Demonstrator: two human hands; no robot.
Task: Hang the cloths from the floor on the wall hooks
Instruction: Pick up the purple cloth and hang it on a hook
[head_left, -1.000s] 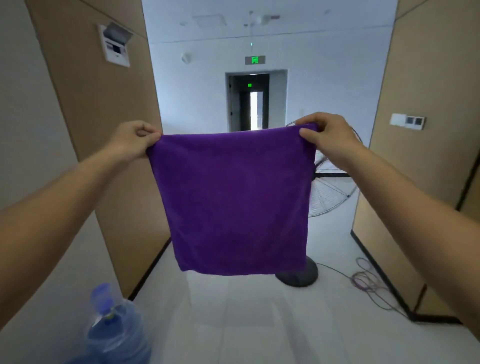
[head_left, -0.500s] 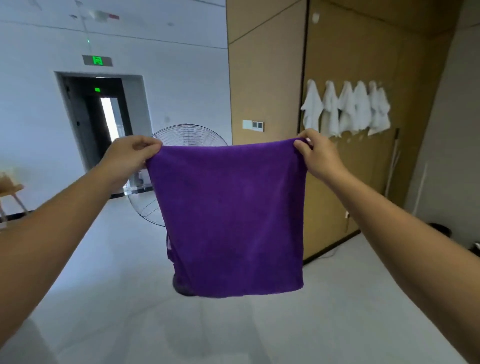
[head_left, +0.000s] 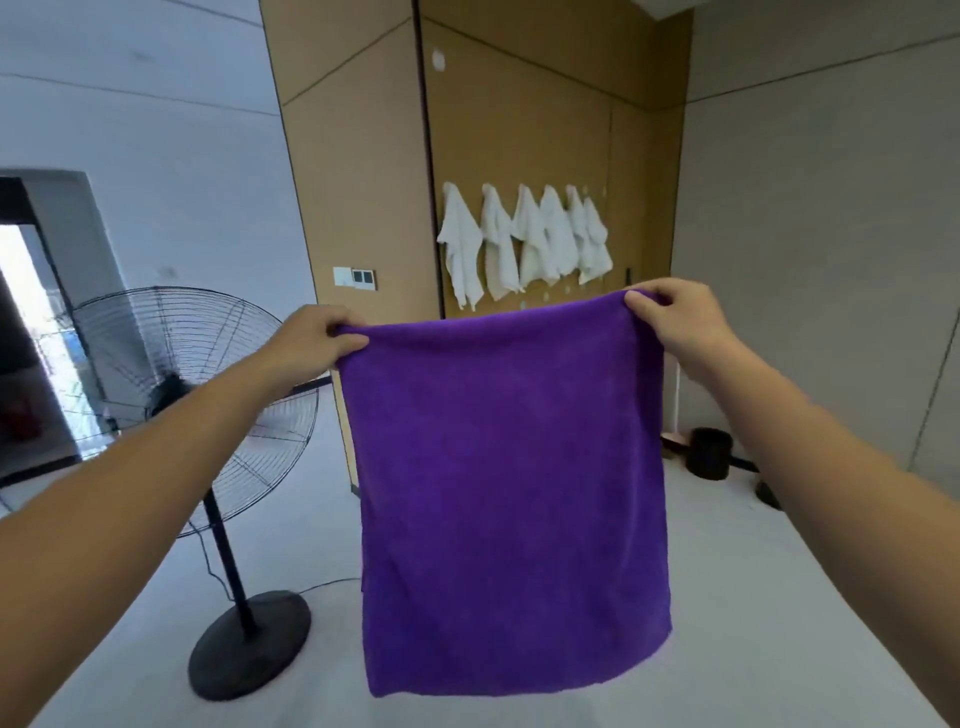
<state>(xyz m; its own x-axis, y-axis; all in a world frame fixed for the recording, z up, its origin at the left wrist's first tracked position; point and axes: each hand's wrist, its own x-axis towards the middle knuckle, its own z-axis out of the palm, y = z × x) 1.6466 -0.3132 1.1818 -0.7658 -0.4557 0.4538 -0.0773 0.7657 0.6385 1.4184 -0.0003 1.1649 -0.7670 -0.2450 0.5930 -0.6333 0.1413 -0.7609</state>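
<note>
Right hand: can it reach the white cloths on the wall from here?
Probably not from here. The right hand has its grip on a top corner of the purple cloth, and the white cloths hang on the brown wall well beyond it. No obstacle shows in between, so stepping closer should do.

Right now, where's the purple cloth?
Head view, centre: the purple cloth hangs spread between the left hand and right hand, each pinching a top corner, below the row of white cloths, right of the standing fan.
</note>
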